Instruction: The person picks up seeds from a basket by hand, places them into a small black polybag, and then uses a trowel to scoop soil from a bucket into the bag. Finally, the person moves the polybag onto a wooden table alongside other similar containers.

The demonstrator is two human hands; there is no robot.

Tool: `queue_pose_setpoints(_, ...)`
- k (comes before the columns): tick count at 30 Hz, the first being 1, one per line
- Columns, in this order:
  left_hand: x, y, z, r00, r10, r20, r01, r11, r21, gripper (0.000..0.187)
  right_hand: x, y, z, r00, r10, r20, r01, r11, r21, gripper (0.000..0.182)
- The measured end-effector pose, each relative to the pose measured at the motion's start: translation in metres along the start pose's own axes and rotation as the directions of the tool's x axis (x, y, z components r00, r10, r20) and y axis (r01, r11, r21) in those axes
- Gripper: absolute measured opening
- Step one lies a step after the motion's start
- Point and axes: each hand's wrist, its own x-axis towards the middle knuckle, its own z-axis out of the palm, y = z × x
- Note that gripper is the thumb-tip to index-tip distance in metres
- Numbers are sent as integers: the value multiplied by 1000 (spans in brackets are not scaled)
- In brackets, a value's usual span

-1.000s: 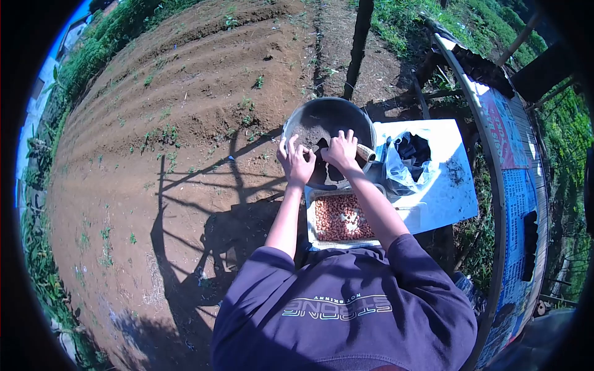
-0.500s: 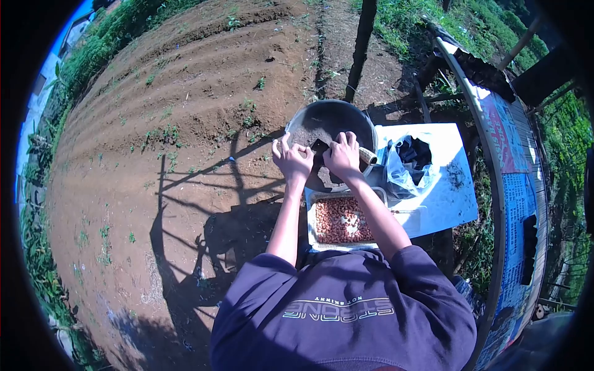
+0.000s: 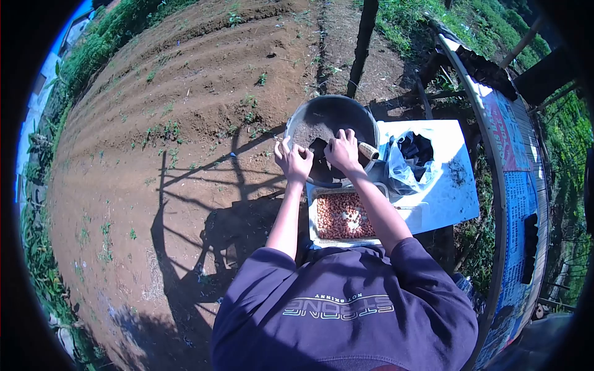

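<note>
My left hand [image 3: 293,161] and my right hand [image 3: 342,151] are over the near part of a round dark tub [image 3: 377,133] that holds soil [image 3: 309,131]. Between them is a small black plastic bag [image 3: 319,147], with the fingers of both hands pinched at its sides. A pale cylindrical object [image 3: 369,151] rests at the tub's right rim, beside my right hand. Just below the tub stands a light basket [image 3: 312,229] full of reddish-brown seeds [image 3: 337,216], partly covered by my right forearm.
A white-blue board [image 3: 458,185] on the right bears a clear plastic bag [image 3: 411,164] with black pieces inside. A dark post [image 3: 364,49] rises behind the tub. A long wooden rail with printed sheets [image 3: 516,204] runs down the right. Ridged soil [image 3: 204,80] lies left.
Both hands stay at the black bag, with only slight shifts. The tub and basket appear slightly higher in view, and the black bag's shape has changed a little.
</note>
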Motion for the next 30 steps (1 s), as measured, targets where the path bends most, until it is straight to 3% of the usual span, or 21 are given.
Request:
queue_pose_setpoints(9,1,5,6,999,29,-41,-28,999,26,27,-3,6,-4,999,-22,33,21,999,40,30)
queue_pose_setpoints(12,3,6,9,997,43,-60,-41,999,34,30,-4,8,-21,996,-51,-67,41,988,-147,35)
queue_pose_setpoints(13,3,6,10,997,45,-67,-43,998,35,30,-6,10,-28,997,-15,-69,-2,971,-241,45)
queue_pose_setpoints(15,2,5,11,995,69,-67,-65,996,54,30,-8,14,-45,996,85,-31,-90,912,-399,52)
queue_pose_setpoints(16,1,5,12,995,81,-65,-77,995,61,29,-9,10,-63,978,181,106,-116,888,-446,56)
queue_pose_setpoints(22,0,6,8,993,116,-33,-114,991,74,26,-18,47,-45,987,68,142,13,864,-503,29)
queue_pose_setpoints(25,0,6,8,994,109,-21,-108,991,75,25,-20,51,-56,979,16,201,79,887,-455,27)
queue_pose_setpoints(28,1,5,10,996,88,-32,-86,994,67,23,-14,52,-71,990,-6,137,53,938,-342,24)
queue_pose_setpoints(30,-1,4,12,996,84,-37,-82,995,63,22,-10,44,-90,981,26,194,45,935,-353,24)
